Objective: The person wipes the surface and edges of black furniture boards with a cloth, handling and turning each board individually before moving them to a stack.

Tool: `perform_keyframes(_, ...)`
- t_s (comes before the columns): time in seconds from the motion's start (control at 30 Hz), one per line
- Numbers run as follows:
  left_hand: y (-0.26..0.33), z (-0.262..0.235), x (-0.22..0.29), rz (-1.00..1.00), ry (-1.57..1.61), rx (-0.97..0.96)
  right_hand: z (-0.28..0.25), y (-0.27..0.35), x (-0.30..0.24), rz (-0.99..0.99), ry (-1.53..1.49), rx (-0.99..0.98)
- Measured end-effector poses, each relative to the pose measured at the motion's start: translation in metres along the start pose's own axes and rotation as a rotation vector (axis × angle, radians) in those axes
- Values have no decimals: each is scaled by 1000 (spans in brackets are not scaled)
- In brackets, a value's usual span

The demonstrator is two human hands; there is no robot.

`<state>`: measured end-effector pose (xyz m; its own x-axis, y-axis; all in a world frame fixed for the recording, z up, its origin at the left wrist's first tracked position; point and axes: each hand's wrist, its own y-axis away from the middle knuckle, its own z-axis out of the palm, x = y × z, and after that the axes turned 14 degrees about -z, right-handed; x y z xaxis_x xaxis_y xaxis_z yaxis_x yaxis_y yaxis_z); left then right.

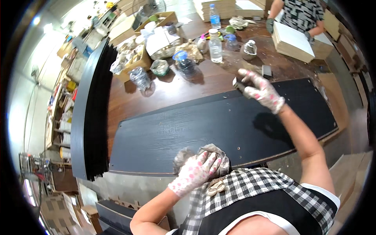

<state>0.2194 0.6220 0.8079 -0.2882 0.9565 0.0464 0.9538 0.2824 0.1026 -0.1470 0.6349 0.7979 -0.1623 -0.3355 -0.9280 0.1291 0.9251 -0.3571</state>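
A long black board point(188, 125) lies across the table in front of me, with small holes in its face and wet-looking streaks on its left half. My left hand point(196, 172), in a white glove with pink dots, presses on a crumpled grey rag point(219, 156) at the board's near edge. Over the board's far edge, my right hand point(262, 92), gloved alike, holds a small dark block with a pale end point(237, 84) between thumb and fingers. Its shadow falls on the board. A similar grey block point(266, 71) rests on the table beyond.
A tall stack of black boards point(88, 113) stands at the left. Along the table's far side are a jar of dark liquid point(185, 64), a clear bottle point(215, 46), a blue-labelled bottle point(214, 17) and a carton of rags point(135, 64). A co-worker handles pale panels point(291, 41) at far right.
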Motion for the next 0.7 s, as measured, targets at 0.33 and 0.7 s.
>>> perform_keyframes(0.33,-59,-166,-131,-118,398,18,-30,22,-209,-654,354,457)
perform_keyframes(0.7,-283,-49,-262,-488,181,426,-17,138,-118,-357,224,1053)
